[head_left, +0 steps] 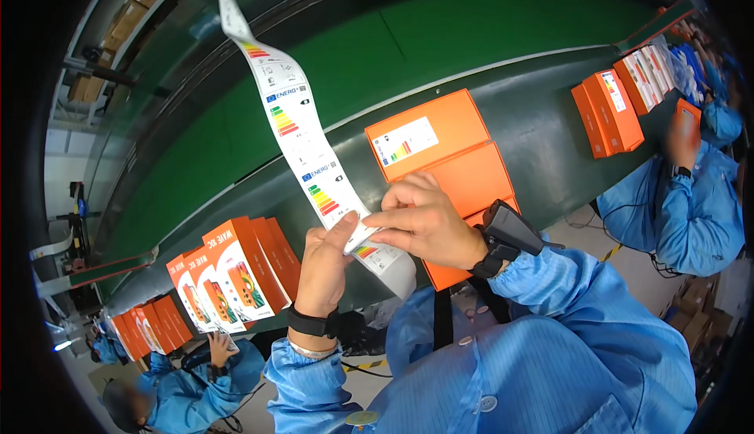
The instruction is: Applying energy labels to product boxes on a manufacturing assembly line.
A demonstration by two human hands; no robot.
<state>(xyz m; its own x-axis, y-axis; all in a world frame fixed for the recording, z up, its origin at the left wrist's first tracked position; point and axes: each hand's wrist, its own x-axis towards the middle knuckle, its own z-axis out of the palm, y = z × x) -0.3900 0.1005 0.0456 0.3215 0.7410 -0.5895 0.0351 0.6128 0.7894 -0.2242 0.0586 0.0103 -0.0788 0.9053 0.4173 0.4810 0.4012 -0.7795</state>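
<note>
Blue smock fabric fills the foreground; past it a dark green bench runs beside a brighter green belt, with orange boxes on the bench and co-workers in blue toward both ends. From the upper left, a label strip crosses belt and bench down to both hands: the left hand pinches it between thumb and fingers near its lower end, the right hand nips it between thumb and forefinger, remaining fingers curled
</note>
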